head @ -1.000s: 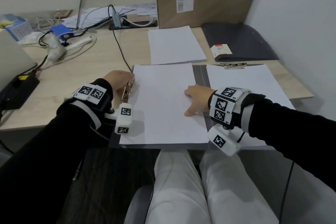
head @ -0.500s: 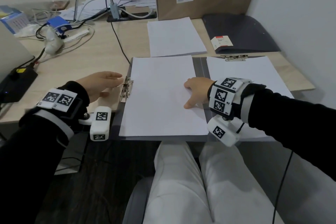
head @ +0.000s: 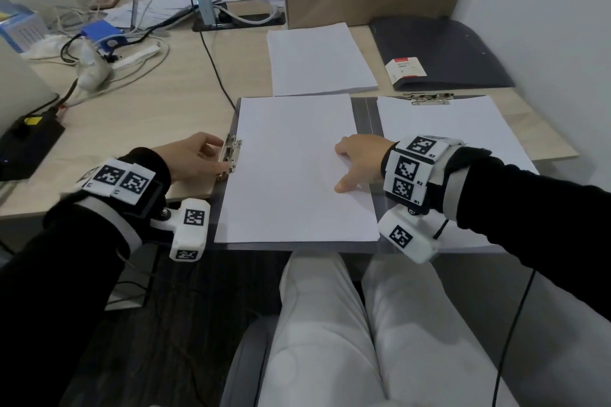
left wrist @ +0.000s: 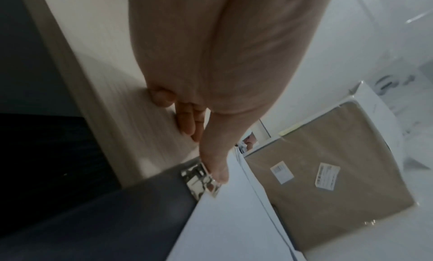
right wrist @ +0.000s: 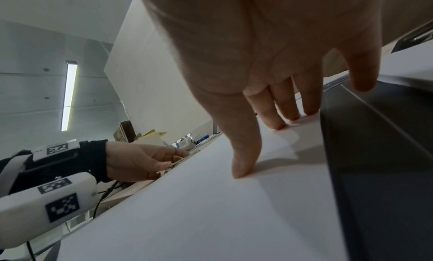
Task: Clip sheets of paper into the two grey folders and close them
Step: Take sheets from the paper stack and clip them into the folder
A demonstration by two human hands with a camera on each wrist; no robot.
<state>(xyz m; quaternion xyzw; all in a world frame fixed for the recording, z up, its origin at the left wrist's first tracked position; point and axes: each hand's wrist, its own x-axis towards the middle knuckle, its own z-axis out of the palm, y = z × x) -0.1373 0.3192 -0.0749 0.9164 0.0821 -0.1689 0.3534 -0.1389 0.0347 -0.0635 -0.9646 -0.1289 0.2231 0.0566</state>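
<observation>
Grey and lying open on a pale wooden desk (head: 132, 129), a folder (head: 367, 116) spreads between the person's two hands, with white paper on both of its halves. The left hand (head: 188, 158) rests on the desk at the folder's left edge, its fingers loosely extended and its fingertips touching the metal clip (head: 233, 155) that sits over the left margin of the near sheet of paper (head: 291, 168); it grips nothing. The right hand (head: 360, 158) lies on that same sheet's right side, thumb and fingertips pressing the paper flat, fingers relaxed rather than curled around anything. To the right of the right hand, a second sheet (head: 463, 129) sits under another clip (head: 429, 98). Beyond both hands lie a loose paper stack (head: 317, 59) and a closed dark grey folder (head: 439, 53).
</observation>
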